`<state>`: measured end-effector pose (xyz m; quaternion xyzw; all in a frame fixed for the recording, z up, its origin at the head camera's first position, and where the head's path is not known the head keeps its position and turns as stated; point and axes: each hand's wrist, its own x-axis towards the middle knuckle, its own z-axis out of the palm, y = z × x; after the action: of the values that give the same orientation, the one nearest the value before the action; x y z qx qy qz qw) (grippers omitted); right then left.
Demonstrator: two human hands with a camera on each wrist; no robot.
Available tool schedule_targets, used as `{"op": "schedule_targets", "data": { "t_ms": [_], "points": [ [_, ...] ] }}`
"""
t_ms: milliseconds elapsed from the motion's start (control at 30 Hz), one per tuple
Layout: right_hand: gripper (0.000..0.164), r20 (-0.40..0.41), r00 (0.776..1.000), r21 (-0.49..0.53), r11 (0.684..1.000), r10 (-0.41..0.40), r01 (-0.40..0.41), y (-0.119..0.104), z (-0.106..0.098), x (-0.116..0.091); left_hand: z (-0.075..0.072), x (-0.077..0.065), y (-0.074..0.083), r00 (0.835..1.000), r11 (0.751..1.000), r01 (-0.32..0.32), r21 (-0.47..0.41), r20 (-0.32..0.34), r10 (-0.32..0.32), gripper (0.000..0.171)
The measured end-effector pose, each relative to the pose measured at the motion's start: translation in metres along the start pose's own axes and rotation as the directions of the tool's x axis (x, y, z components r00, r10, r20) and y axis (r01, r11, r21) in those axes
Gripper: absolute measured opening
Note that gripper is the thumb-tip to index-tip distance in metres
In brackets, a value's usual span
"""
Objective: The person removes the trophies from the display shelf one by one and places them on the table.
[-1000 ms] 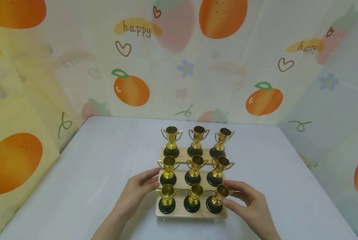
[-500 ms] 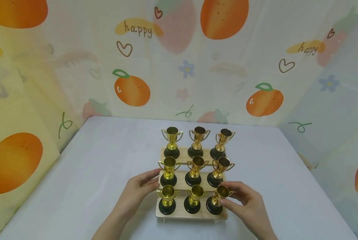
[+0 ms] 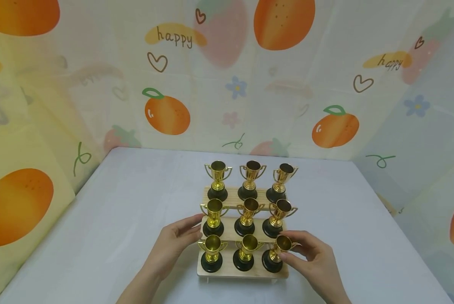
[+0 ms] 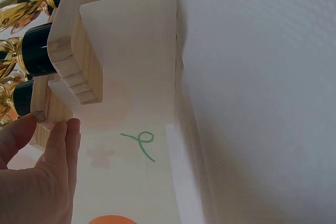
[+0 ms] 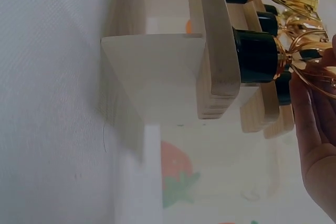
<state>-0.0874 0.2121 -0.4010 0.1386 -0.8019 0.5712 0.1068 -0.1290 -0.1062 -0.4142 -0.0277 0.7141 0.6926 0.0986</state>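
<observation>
A three-tier wooden display stand (image 3: 257, 272) bears several gold toy trophies with black bases, three on each tier. My left hand (image 3: 175, 237) holds the left end of the middle tier, thumb towards the front and fingers further back. The left wrist view has its thumb and fingertips at the end of a wooden board (image 4: 86, 72). With my right hand (image 3: 312, 257) I pinch the trophy at the right end of the front tier (image 3: 283, 243), thumb in front and fingers behind. The right wrist view shows fingers (image 5: 307, 124) beside that trophy's cup, partly cut off by the frame edge.
The stand rests on a table with a white cover (image 3: 135, 202). Pale side panels (image 5: 157, 72) support its boards. A fruit-patterned cloth (image 3: 227, 109) hangs behind the table and along both sides. Neighbouring trophies (image 3: 246, 249) stand close to the right hand's one.
My right hand has shifted slightly left, its thumb and fingers now on the cup of the front right trophy. The left hand and the stand look unmoved.
</observation>
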Motion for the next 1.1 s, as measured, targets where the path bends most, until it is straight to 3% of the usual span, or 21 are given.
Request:
{"op": "schedule_targets", "data": {
  "t_ms": [133, 467, 567, 800, 1100],
  "points": [
    [0.038, -0.013, 1.000, -0.022, 1.000, 0.007, -0.008, 0.001, -0.002, -0.001, 0.000, 0.000, -0.001, 1.000, 1.000, 0.001, -0.004, 0.002, -0.001, 0.049],
    [0.042, -0.015, 0.993, 0.083, 0.990, -0.118, 0.118, 0.011, -0.020, -0.005, -0.001, 0.000, -0.001, 1.000, 1.000, 0.002, -0.008, 0.005, -0.002, 0.049],
    [0.042, -0.029, 0.992, 0.066, 0.990, -0.121, 0.122, 0.014, -0.026, -0.006, -0.001, 0.001, -0.001, 1.000, 1.000, 0.001, -0.008, 0.011, -0.001, 0.049],
    [0.041, -0.085, 0.996, -0.029, 0.999, -0.015, 0.012, 0.015, -0.047, -0.005, -0.001, 0.002, -0.001, 1.000, 1.000, -0.010, 0.005, 0.015, 0.010, 0.049],
    [0.033, -0.164, 0.984, 0.157, 0.987, 0.071, -0.045, 0.031, -0.079, 0.023, -0.002, 0.001, -0.003, 1.000, 1.000, -0.011, 0.018, 0.016, 0.011, 0.049]
  ]
}}
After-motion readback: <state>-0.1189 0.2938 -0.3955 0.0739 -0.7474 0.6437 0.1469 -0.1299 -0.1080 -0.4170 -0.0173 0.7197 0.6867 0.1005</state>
